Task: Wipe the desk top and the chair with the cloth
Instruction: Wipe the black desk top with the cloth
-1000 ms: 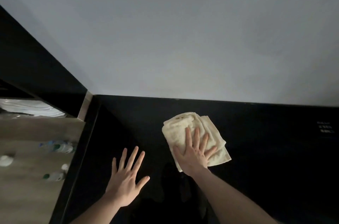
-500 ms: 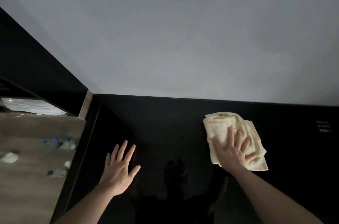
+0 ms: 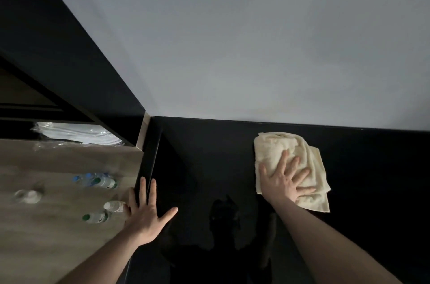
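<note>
A folded cream cloth (image 3: pixel 277 146) lies on the glossy black desk top (image 3: pixel 372 179), close to the wall. My right hand (image 3: pixel 283 183) presses flat on the cloth with the fingers spread. My left hand (image 3: pixel 146 211) rests with straight, spread fingers at the desk's left edge, over the raised black side rim (image 3: pixel 151 151). No chair is in view.
A grey wall (image 3: pixel 232 39) rises behind the desk. Left of the rim lies a lower wooden surface (image 3: pixel 46 225) with several small plastic bottles (image 3: pixel 97 181), a clear glass (image 3: pixel 26 195) and white plastic-wrapped items (image 3: pixel 79 135) under a dark cabinet.
My right hand has slid the cloth to the right along the back of the desk. My left hand has moved left, onto the desk's side rim.
</note>
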### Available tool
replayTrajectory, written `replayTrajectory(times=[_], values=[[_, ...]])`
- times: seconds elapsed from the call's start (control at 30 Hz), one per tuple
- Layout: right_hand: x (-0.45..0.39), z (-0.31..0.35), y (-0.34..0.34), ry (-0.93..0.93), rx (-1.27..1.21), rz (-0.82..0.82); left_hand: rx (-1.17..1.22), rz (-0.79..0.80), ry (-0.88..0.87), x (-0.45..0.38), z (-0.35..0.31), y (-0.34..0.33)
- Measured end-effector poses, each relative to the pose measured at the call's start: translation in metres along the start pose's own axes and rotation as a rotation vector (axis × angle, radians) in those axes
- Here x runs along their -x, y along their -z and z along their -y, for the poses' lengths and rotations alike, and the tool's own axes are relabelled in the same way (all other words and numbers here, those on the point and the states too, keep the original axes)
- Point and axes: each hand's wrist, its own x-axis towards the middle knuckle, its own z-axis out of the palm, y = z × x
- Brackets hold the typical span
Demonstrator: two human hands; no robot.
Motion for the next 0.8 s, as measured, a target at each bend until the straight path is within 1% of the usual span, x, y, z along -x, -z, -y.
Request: replayTrajectory(times=[0.13, 0.3, 0.43, 0.5, 0.57, 0.63, 0.73, 0.8], values=[[0.034, 0.062, -0.036, 0.155, 0.031, 0.017, 0.031, 0.069, -0.039, -0.003, 0.006, 0.002], [0.064, 0.137, -0.066, 0.376, 0.075, 0.107, 0.035, 0.135, -0.113, -0.003, 0.011, 0.01], [0.087, 0.197, -0.086, 0.636, 0.191, 0.211, 0.036, 0.129, -0.111, -0.003, 0.015, 0.01], [0.096, 0.216, -0.095, 0.736, 0.256, 0.246, 0.034, 0.126, -0.108, -0.005, 0.016, 0.009], [0.097, 0.221, -0.1, 0.779, 0.284, 0.244, 0.024, 0.125, -0.106, -0.006, 0.015, 0.008], [0.093, 0.21, -0.1, 0.802, 0.301, 0.194, 0.017, 0.127, -0.109, -0.006, 0.014, 0.008], [0.088, 0.172, -0.092, 0.808, 0.327, 0.126, 0.022, 0.14, -0.106, -0.004, 0.013, 0.009], [0.086, 0.139, -0.083, 0.755, 0.306, 0.111, 0.025, 0.15, -0.107, -0.002, 0.013, 0.012]])
